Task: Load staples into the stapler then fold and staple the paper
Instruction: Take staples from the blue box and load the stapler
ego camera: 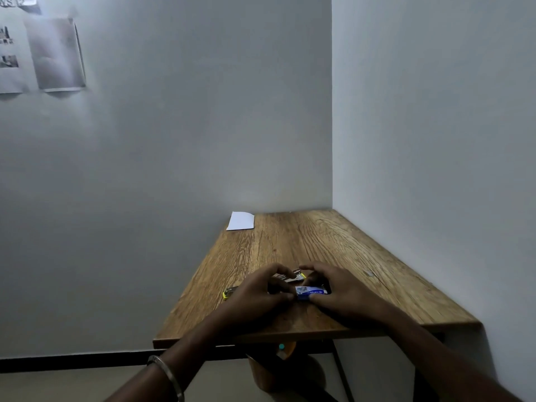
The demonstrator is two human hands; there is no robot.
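On the wooden table, near its front edge, my two hands meet over a small blue-and-white staple box. My left hand pinches the box's left end, and my right hand grips its right end. The yellow stapler lies under my left hand, its yellow rear end showing at the left and its metal front part visible between my fingers. A folded white paper rests at the far left corner of the table.
White walls close in the table at the back and right. Printed sheets hang on the wall at the upper left. A metal bangle circles my left wrist. Below the table edge my knee and a small orange item show.
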